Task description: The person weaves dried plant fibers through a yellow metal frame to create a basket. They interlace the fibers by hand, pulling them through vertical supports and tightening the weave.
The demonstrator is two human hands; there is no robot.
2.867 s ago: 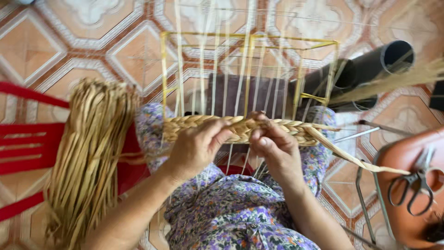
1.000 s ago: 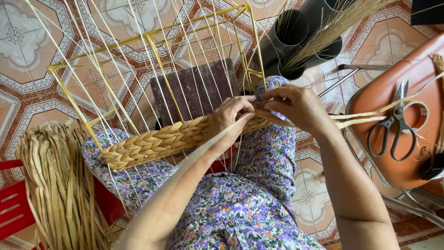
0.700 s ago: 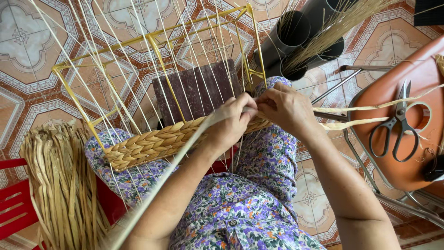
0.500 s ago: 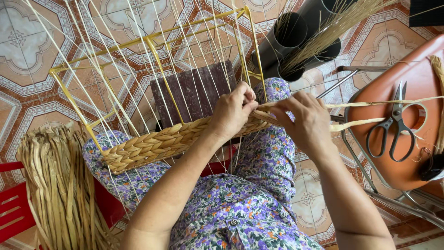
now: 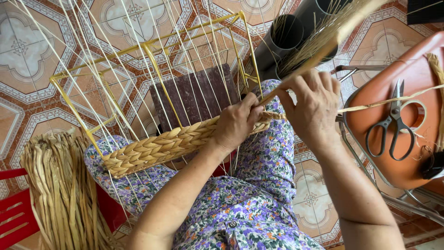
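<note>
A yellow wire basket frame (image 5: 152, 46) with pale upright strands rests on my lap. A woven band of dried straw (image 5: 157, 148) runs along its near edge. My left hand (image 5: 238, 122) presses on the right end of that band. My right hand (image 5: 312, 104) pinches a long straw strand (image 5: 319, 51) that slants up to the right from the weave. A dark brown block (image 5: 194, 95) sits inside the frame.
A bundle of dried straw (image 5: 58, 194) lies on a red plastic stool (image 5: 14, 208) at the left. Scissors (image 5: 393, 122) rest on an orange chair seat (image 5: 407, 74) at the right. Dark pipes (image 5: 286, 37) holding thin reeds stand behind on the patterned tile floor.
The view has swung left since the oldest frame. My right hand has lifted its strand up and to the right, away from the weave, while the left hand stays on the band.
</note>
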